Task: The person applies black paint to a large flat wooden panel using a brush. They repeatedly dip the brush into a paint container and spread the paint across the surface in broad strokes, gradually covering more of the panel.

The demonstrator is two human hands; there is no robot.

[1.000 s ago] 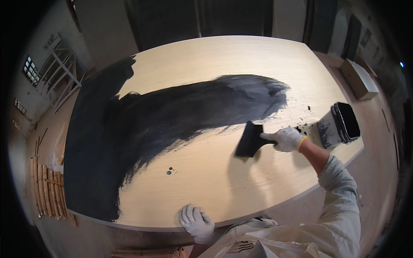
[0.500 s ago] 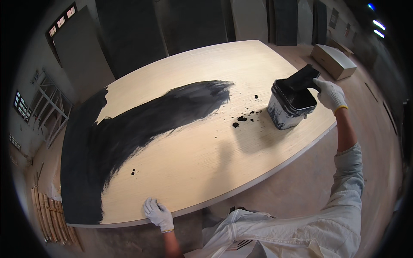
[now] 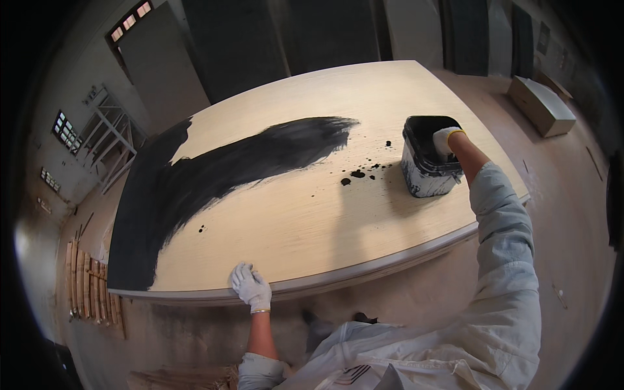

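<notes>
Black paint covers the far-left part of the pale wooden board (image 3: 305,214), a broad smear running toward its middle. Right hand (image 3: 446,141), white glove, is plunged into the open paint bucket (image 3: 426,166), which sits on the board near its right edge, within easy arm's reach. Fingers are hidden inside the bucket, so grip can't be told, nor whether a tool is held. Black drips (image 3: 361,174) dot the board just left of the bucket. Left hand (image 3: 251,286), gloved, lies flat and spread on the near board edge, holding nothing — looks like a brace while leaning across.
</notes>
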